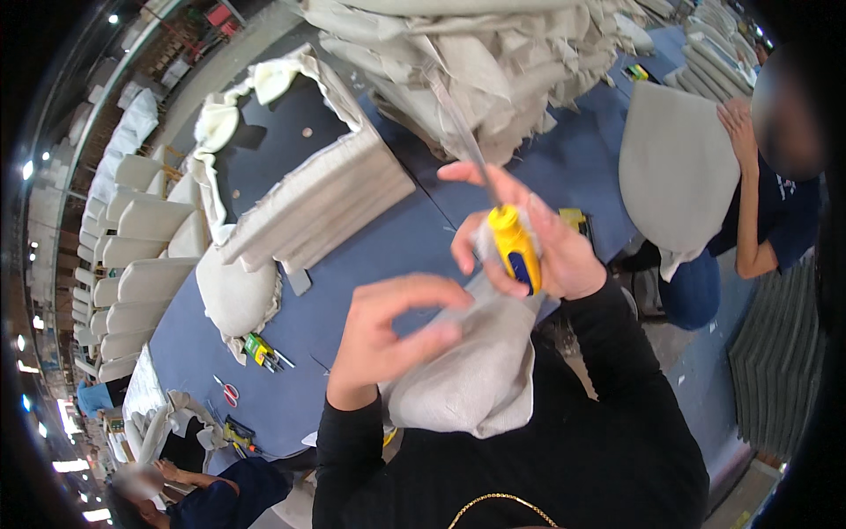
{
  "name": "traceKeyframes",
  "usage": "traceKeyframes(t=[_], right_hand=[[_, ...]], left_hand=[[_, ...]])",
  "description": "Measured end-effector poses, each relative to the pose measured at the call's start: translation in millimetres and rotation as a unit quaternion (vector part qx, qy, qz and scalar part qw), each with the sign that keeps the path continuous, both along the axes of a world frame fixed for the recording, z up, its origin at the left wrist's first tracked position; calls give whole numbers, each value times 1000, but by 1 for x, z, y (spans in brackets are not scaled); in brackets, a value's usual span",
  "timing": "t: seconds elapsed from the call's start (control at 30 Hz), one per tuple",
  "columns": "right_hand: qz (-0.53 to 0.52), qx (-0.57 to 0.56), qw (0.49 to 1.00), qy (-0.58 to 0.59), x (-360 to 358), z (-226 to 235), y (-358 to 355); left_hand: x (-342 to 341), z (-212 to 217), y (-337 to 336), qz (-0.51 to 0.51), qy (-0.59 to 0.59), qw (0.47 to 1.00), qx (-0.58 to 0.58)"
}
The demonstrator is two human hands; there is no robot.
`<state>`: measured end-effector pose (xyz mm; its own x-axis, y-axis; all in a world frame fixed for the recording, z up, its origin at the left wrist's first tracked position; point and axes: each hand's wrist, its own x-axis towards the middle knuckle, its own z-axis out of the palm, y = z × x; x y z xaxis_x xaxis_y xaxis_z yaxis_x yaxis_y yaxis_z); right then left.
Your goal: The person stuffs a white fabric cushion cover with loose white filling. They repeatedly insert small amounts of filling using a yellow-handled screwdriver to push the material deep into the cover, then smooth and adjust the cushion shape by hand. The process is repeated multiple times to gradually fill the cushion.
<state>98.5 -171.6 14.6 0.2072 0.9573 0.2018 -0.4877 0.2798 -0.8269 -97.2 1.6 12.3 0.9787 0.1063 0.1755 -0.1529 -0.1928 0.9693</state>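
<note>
My right hand (564,251) holds a screwdriver-like tool (511,240) with a yellow and dark blue handle. Its long, thin metal shaft is blurred by motion and points up and away, toward the fabric pile. My index finger sticks out beside the shaft. My left hand (388,331), slightly blurred, is open with fingers curved and apart, and nothing is in it. Under both hands a beige fabric-covered seat piece (467,383) rests against my body, partly hidden by my left fingers.
The blue table (352,256) bears an upholstered beige frame (326,189), a rounded cushion (236,291), red-handled scissors (227,391) and a heap of beige covers (493,62). At right a co-worker holds a beige panel (679,159); another person (220,494) works at lower left.
</note>
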Motion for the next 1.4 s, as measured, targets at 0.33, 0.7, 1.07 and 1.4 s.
traceKeyframes(t=[0.33,0.7,1.07,1.4], right_hand=[[61,-57,996,-4,-28,-23,25],[-141,-106,984,-39,-30,-28,21],[-188,-113,973,-75,-35,-29,23],[-239,-86,951,-173,-34,-33,25]], left_hand=[[13,4,-9,199,-57,973,101],[5,-17,-4,240,-69,968,-36],[14,-30,-12,214,-35,962,-167],[20,-17,-21,272,-37,958,84]])
